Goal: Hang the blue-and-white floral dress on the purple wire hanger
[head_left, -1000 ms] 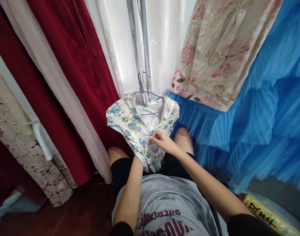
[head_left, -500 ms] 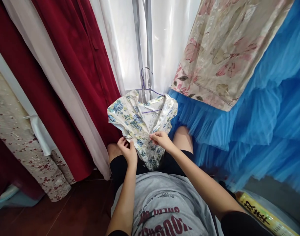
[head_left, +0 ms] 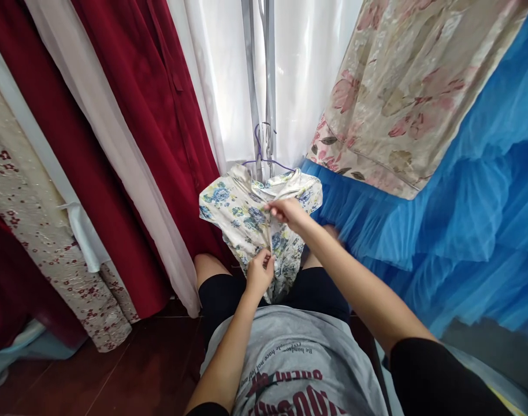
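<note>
- Both hands have shifted in the head view since half a second ago: the right hand [head_left: 287,214] is higher, near the neckline, and the left hand [head_left: 260,274] has come from the garment's left edge in the frame to its front.
- The floral garment [head_left: 242,214] is at the centre of the frame, on a purple hanger [head_left: 260,156] before the metal bars [head_left: 270,69], its lower end between the person's thighs.
- The left hand's fingers look pinched on the front edge; the right hand's, slightly blurred, appear closed on the same edge higher up.
- If the hands pulled unevenly, the front edges could end up misaligned or creased; a hard downward tug could slide a shoulder off the hanger or strain the thin-looking cloth.
- The neckline points toward the top of the frame, the bunched lower end toward the bottom; the long axis runs nearly upright, front facing the camera.
</note>
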Demonstrator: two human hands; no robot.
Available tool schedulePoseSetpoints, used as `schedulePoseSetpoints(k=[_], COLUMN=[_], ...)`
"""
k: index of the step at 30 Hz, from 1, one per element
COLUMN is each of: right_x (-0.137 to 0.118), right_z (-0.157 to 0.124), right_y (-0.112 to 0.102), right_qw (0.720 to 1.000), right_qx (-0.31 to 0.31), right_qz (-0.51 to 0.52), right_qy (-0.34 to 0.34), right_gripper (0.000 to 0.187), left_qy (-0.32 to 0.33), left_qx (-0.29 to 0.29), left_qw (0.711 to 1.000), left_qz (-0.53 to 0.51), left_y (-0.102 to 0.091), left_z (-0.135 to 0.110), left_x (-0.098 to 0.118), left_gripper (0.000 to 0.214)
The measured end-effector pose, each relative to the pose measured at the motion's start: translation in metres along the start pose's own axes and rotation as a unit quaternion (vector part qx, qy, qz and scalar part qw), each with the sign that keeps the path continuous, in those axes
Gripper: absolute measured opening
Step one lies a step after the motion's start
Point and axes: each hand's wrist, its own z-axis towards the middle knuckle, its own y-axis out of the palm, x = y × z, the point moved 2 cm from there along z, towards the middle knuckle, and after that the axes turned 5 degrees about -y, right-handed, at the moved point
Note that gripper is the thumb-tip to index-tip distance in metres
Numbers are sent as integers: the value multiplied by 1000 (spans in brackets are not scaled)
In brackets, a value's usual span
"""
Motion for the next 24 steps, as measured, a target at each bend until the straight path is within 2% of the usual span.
schedulePoseSetpoints(k=[3,5,7,10,13,15,16,18,20,22,24], right_x=[-42,-63,-73,-72,-66,-64,-64,-64,-63,-57,-43], right_z=[43,61,68,62,47,38,35,32,32,35,38], right_y=[2,6,8,5,-3,-6,-6,-5,-2,1,3], right_qw=[999,998,997,999,997,995,993,990,988,987,985], right_qx=[40,56,59,42,16,9,7,4,1,3,11], right_qz=[16,26,33,13,-33,-53,-59,-66,-65,-66,-76], right_qy=[-14,-23,-22,-30,-61,-86,-100,-125,-137,-149,-157], right_gripper=[9,11,13,14,17,21,22,23,24,24,24], left_qy=[9,17,26,42,65,122,155,219,266,294,306], left_qx=[-38,-65,-82,-76,-2,91,104,74,46,42,53], left_qw=[999,998,996,996,998,988,982,973,956,935,924], left_qz=[10,9,5,-2,-19,-22,-19,24,115,195,225], left_y=[3,5,4,-7,-32,-53,-62,-74,-81,-82,-82], left_z=[-3,-3,0,16,53,88,107,140,162,172,175], left_x=[-4,-8,-10,-2,31,65,84,119,147,164,173], left_gripper=[17,21,26,29,33,38,40,36,26,21,19])
